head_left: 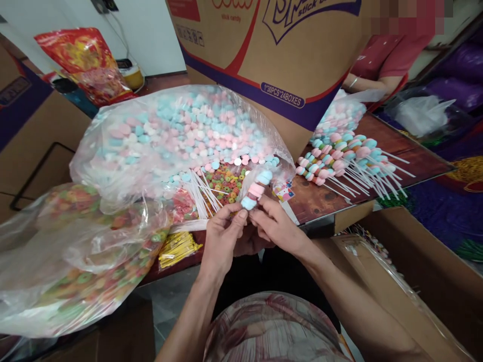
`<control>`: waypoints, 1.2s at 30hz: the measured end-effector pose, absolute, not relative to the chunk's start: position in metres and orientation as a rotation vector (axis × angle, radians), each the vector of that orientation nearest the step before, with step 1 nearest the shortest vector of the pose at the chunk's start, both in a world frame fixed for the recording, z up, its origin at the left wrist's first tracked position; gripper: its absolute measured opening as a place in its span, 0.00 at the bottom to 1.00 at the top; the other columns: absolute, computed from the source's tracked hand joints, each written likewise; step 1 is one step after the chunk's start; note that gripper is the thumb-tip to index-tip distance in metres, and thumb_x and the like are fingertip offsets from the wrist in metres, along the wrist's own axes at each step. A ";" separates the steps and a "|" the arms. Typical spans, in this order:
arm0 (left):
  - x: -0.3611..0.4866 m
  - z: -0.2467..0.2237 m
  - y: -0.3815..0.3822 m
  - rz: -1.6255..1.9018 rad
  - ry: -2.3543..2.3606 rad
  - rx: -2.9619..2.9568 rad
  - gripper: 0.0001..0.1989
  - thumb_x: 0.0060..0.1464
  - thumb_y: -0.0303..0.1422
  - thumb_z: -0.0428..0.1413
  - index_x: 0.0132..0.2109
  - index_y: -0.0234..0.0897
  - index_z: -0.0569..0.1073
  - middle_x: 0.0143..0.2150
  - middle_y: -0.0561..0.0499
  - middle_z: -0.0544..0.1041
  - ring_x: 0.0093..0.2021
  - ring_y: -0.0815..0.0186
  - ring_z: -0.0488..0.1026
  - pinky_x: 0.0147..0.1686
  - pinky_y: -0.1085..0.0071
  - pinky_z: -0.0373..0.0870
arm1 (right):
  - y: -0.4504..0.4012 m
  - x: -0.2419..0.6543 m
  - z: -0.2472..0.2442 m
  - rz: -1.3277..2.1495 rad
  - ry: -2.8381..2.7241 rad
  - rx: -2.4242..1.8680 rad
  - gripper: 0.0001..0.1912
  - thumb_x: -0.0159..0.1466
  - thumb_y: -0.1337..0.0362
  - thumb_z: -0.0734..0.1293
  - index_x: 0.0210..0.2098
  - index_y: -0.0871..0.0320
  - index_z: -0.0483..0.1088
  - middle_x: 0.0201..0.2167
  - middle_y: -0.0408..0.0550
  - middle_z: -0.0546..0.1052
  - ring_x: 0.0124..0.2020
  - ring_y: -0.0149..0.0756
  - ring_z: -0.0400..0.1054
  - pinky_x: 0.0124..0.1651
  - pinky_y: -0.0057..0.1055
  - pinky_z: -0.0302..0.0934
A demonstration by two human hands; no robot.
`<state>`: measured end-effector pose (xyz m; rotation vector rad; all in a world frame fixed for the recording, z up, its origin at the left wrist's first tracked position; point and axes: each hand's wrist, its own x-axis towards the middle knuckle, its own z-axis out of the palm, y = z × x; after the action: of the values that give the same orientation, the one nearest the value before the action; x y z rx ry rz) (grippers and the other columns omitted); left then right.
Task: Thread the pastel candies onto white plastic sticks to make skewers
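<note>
A marshmallow skewer [253, 191] in blue, pink and white stands tilted in front of me, with clear plastic film around its top. My left hand [225, 229] pinches at its lower end between thumb and fingers. On the other side, my right hand [278, 225] closes its fingers on the lower part of the same skewer. The stick below is hidden by my fingers. Just beyond my hands lie loose white sticks [202, 193] and small ring gummies [226, 183]. Yellow twist ties [179, 250] are bundled left of my left hand.
A big clear bag of marshmallows [181, 125] and a bag of ring gummies [94, 271] fill the left. Finished skewers [347, 156] are piled at right. A large carton [264, 55] stands behind; an open carton [407, 271] sits lower right. Another person's arm [372, 83] shows beyond.
</note>
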<state>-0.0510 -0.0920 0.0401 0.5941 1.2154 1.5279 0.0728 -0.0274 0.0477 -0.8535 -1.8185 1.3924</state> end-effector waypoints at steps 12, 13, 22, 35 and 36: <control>-0.049 0.050 -0.085 1.416 0.745 -0.049 0.13 0.41 0.23 0.69 0.34 0.30 0.74 0.27 0.57 0.70 0.20 0.82 0.60 0.15 0.87 0.54 | -0.026 0.083 0.033 0.151 -2.055 -0.471 0.10 0.66 0.74 0.63 0.42 0.57 0.73 0.37 0.51 0.78 0.37 0.36 0.72 0.39 0.33 0.67; -0.045 0.050 -0.086 1.422 0.734 -0.052 0.13 0.40 0.23 0.70 0.33 0.30 0.73 0.26 0.57 0.69 0.20 0.82 0.61 0.15 0.87 0.55 | -0.026 0.083 0.035 0.108 -2.046 -0.455 0.09 0.66 0.74 0.64 0.41 0.57 0.72 0.36 0.51 0.78 0.36 0.36 0.71 0.38 0.33 0.66; -0.034 0.057 -0.078 1.413 0.751 0.208 0.16 0.49 0.42 0.67 0.37 0.35 0.75 0.36 0.51 0.76 0.36 0.69 0.74 0.33 0.75 0.72 | -0.042 0.079 0.041 0.517 -1.947 -0.717 0.07 0.68 0.70 0.59 0.34 0.56 0.64 0.29 0.47 0.69 0.32 0.37 0.64 0.36 0.34 0.60; 0.009 0.048 -0.091 1.330 1.091 0.757 0.21 0.58 0.49 0.56 0.30 0.35 0.75 0.34 0.49 0.73 0.37 0.66 0.68 0.40 0.69 0.66 | -0.063 0.130 0.060 0.895 -1.634 -0.905 0.05 0.67 0.67 0.65 0.34 0.54 0.71 0.31 0.44 0.71 0.33 0.35 0.64 0.37 0.32 0.58; 0.011 0.047 -0.090 1.315 1.050 0.787 0.18 0.58 0.46 0.57 0.31 0.35 0.76 0.36 0.49 0.74 0.39 0.65 0.69 0.42 0.69 0.66 | -0.067 0.137 0.056 0.967 -1.586 -0.956 0.06 0.67 0.66 0.65 0.34 0.54 0.73 0.31 0.45 0.72 0.33 0.35 0.65 0.36 0.32 0.59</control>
<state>0.0112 -0.0896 0.0474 0.7870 1.0502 1.3147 0.1368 -0.0671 0.0557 -0.9559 -1.5864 0.9665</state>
